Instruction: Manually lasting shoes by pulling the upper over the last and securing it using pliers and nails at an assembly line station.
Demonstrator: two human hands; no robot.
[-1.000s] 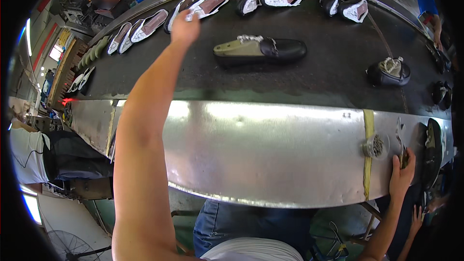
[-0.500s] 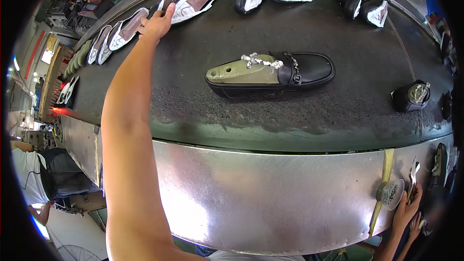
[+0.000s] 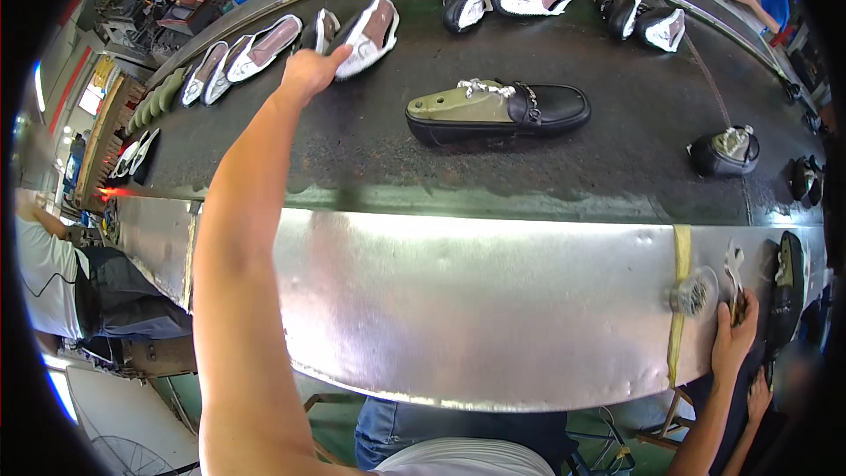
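My left arm reaches across to the far left of the dark bench surface. My left hand (image 3: 312,73) is closed at the near end of a loafer (image 3: 368,39) with white lining and a brown insole. Its thumb lies along the loafer's side; the other fingers are mostly hidden. A second loafer (image 3: 323,30) stands right beside that hand, and I cannot tell whether it is gripped too. In the middle lies a black loafer (image 3: 564,107) with a metal chain trim, an olive-green last inside and a knotted white cord on top. My right hand is out of view.
More loafers (image 3: 264,46) line the far side. A shoe (image 3: 725,152) sits at right. On the near metal ledge (image 3: 476,317) are a clear bowl (image 3: 696,293) of small metal pieces and a co-worker's hand (image 3: 737,328) on a metal tool. Other people are left and far right.
My left hand and the loafer have come nearer, and the loafer has turned more upright. The loafer beside it has shifted nearer too. The whole view has also shifted.
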